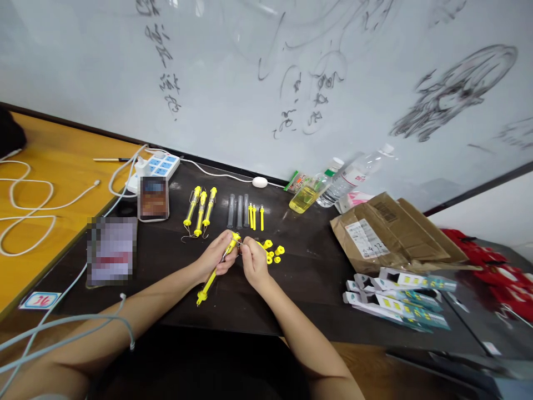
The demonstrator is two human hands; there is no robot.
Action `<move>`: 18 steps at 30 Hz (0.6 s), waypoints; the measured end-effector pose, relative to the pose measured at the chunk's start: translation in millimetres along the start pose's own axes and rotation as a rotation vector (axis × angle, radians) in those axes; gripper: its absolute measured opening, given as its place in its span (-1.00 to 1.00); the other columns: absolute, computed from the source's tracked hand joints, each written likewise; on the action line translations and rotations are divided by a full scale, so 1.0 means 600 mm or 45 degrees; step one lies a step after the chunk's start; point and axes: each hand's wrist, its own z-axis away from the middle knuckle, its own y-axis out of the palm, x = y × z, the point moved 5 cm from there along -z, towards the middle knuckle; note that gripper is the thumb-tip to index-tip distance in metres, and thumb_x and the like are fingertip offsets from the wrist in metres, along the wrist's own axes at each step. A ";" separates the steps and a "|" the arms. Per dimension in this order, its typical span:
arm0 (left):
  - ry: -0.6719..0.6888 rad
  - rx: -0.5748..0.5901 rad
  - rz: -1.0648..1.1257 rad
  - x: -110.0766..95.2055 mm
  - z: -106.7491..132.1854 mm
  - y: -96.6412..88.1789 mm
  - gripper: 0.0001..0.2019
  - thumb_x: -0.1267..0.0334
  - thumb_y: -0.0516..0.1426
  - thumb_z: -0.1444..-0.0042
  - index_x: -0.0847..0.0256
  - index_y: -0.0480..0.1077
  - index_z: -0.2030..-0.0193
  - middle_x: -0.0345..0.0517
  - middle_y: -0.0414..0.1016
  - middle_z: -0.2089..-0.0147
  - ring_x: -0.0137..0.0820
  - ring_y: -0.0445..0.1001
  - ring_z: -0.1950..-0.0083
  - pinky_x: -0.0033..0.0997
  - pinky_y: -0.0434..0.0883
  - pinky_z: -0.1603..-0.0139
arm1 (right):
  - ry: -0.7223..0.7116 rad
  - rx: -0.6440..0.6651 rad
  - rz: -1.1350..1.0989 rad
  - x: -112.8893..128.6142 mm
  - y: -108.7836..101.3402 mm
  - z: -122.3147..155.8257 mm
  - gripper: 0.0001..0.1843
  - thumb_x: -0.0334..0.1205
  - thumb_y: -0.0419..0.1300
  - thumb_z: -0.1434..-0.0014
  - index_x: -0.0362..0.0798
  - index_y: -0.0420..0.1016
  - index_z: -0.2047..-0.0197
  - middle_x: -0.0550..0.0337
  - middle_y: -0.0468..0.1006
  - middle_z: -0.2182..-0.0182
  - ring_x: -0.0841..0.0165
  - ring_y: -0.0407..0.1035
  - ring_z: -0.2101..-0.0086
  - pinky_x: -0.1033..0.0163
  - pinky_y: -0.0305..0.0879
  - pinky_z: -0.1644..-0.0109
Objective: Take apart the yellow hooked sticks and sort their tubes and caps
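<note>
My left hand is closed round a yellow spring scale, which slants down toward me. My right hand pinches at the scale's upper end, close to the left fingers; what it pinches is too small to make out. Just beyond my right hand lie several small yellow caps. Farther back on the dark table lie three finished yellow scales, clear tubes and yellow rods.
A power strip with white cables, a phone and a blurred card sit at the left. Bottles, a flattened cardboard box and packaged boxes lie at the right. A whiteboard rises behind.
</note>
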 end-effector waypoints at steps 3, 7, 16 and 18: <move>0.005 -0.014 -0.037 -0.002 0.001 -0.001 -0.68 -0.08 0.03 -0.18 0.13 0.11 0.26 -0.47 0.16 0.62 -0.69 -0.06 0.81 -0.77 -0.03 0.88 | -0.025 -0.001 0.013 0.002 -0.002 0.001 -0.71 -0.26 -0.11 -0.28 0.00 0.05 0.50 0.26 0.17 0.54 0.40 0.16 0.49 0.26 0.11 0.38; -0.005 0.002 -0.068 -0.008 0.002 -0.003 -0.67 -0.09 0.03 -0.18 0.13 0.11 0.25 -0.46 0.16 0.62 -0.69 -0.06 0.81 -0.76 -0.03 0.88 | -0.049 -0.006 -0.065 0.001 -0.003 0.002 -0.72 -0.26 -0.11 -0.29 -0.01 0.11 0.48 0.25 0.19 0.53 0.40 0.17 0.48 0.25 0.13 0.36; 0.084 -0.019 -0.271 -0.006 -0.003 -0.008 -0.69 -0.07 0.02 -0.18 0.15 0.13 0.23 -0.49 0.14 0.68 -0.65 0.01 0.83 -0.74 0.01 0.86 | 0.245 0.000 -0.272 0.000 0.000 -0.004 -0.68 -0.08 0.04 -0.24 -0.03 0.21 0.51 0.28 0.27 0.57 0.42 0.20 0.51 0.27 0.19 0.37; 0.166 -0.062 -0.397 -0.009 -0.005 -0.012 -0.71 -0.05 0.01 -0.20 0.15 0.13 0.23 -0.51 0.12 0.71 -0.63 0.04 0.83 -0.75 0.03 0.86 | 0.306 0.072 -0.153 0.001 0.000 -0.006 -0.74 -0.14 0.04 -0.25 -0.04 0.27 0.46 0.27 0.33 0.53 0.42 0.23 0.48 0.28 0.20 0.33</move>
